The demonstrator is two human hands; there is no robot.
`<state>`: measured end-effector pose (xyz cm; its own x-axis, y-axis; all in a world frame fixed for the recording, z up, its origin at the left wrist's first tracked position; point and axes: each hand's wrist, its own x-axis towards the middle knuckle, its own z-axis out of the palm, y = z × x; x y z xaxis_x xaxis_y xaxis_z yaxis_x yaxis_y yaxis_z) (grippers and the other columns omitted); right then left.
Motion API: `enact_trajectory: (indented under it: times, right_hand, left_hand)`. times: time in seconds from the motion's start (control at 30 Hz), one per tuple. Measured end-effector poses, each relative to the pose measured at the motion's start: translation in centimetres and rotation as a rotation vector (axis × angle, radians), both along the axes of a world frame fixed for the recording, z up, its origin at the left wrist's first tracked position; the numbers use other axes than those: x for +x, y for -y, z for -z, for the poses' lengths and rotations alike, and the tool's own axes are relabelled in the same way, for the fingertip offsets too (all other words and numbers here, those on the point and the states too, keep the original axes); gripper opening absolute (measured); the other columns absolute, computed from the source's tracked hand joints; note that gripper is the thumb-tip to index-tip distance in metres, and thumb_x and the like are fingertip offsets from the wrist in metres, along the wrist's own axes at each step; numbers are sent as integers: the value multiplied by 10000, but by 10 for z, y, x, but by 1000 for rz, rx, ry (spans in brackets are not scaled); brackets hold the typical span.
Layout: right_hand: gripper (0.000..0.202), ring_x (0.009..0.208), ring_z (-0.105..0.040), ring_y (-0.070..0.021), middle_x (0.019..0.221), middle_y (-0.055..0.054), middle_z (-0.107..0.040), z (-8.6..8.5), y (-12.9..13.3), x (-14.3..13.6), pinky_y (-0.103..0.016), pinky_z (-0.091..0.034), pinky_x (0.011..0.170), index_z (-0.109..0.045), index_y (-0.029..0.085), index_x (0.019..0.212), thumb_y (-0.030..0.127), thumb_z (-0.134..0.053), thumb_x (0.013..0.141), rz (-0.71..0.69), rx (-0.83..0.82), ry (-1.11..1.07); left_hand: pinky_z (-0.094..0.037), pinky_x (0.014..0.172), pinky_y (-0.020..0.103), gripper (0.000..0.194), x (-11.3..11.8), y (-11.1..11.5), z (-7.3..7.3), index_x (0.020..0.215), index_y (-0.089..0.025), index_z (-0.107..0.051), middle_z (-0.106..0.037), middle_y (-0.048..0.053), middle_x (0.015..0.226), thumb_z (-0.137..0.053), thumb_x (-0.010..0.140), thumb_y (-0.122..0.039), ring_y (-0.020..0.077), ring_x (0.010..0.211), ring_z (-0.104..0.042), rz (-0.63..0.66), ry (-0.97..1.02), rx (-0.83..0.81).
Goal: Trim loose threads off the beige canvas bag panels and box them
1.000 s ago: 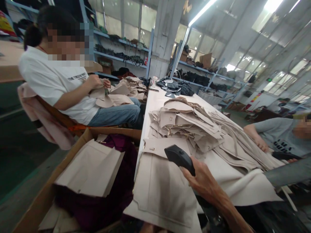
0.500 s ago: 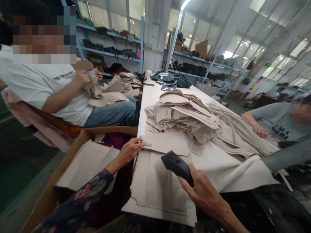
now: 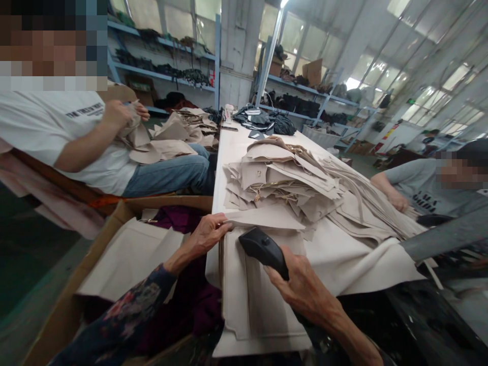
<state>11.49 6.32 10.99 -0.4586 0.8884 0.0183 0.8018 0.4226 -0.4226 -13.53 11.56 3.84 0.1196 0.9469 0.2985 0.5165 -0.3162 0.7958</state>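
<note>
My left hand (image 3: 206,235) pinches the left edge of a beige fabric piece (image 3: 267,217), lifted slightly and seen almost edge-on. In my right hand (image 3: 305,284) is a black hand-held tool (image 3: 263,249), shaped like a hair clipper. Its wide head points left and stands close to my left fingertips; whether it touches cloth I cannot tell. Beneath it, larger beige panels with stitched edges (image 3: 267,315) lie stacked and overhang the front of the table. A heap of beige cut pieces (image 3: 293,170), some with metal fittings, rises just beyond.
A cardboard box (image 3: 125,216) with purple cloth and a beige panel (image 3: 129,254) stands at left. Beside it sits a person (image 3: 87,137) handling beige pieces. Another person (image 3: 415,183) reaches toward long beige strips (image 3: 354,208). Dark bundles (image 3: 263,121) lie on the white table (image 3: 224,147).
The held piece has tilted up from lying flat, and its metal fitting is out of sight. My right hand has brought the tool left, nearer my left fingers. The stacked panels have shifted.
</note>
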Motion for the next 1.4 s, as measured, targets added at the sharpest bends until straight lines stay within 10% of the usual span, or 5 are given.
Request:
enact_trajectory:
  times: [0.33, 0.57, 0.9, 1.23, 1.4]
  right_hand:
    - [200, 574, -503, -145, 662, -49, -590, -7, -20, -18, -246, -316, 531, -515, 146, 846, 341, -469, 837, 2, 100, -55]
    - [189, 523, -490, -136, 601, -17, -548, -21, -7, 4, -236, -298, 493, -503, 159, 862, 339, -446, 853, 75, 41, -31]
    - [164, 584, -524, -149, 662, -49, -591, -7, -8, -17, -240, -320, 529, -512, 149, 855, 307, -479, 832, -4, 97, -62]
    - [191, 514, -525, -146, 596, -11, -556, -31, -1, 37, -241, -354, 496, -480, 180, 841, 370, -467, 845, 129, 65, -132]
    - [188, 576, -549, -163, 659, -29, -568, -11, 2, 45, -256, -396, 540, -487, 176, 861, 361, -456, 850, 119, 32, -109]
  left_hand:
    - [-431, 496, 227, 301, 23, 24, 5, 588, -156, -598, -459, -25, 530, -570, 747, -410, 107, 495, -458, 6, 609, -247]
    - [-429, 481, 228, 301, 23, 19, 28, 589, -143, -583, -491, -28, 519, -592, 732, -407, 89, 464, -433, -148, 720, -250]
    - [-426, 531, 220, 220, 48, 41, 19, 736, -147, -677, -621, -3, 645, -630, 730, -362, 114, 554, -521, -224, 888, -219]
    - [-454, 556, 206, 262, 92, 70, 27, 732, -166, -565, -591, -42, 606, -671, 693, -403, 95, 556, -580, -689, 1472, -101]
    - [-495, 629, 281, 257, 105, 84, 27, 800, -159, -609, -673, 28, 755, -663, 693, -386, 178, 695, -638, -594, 1314, -238]
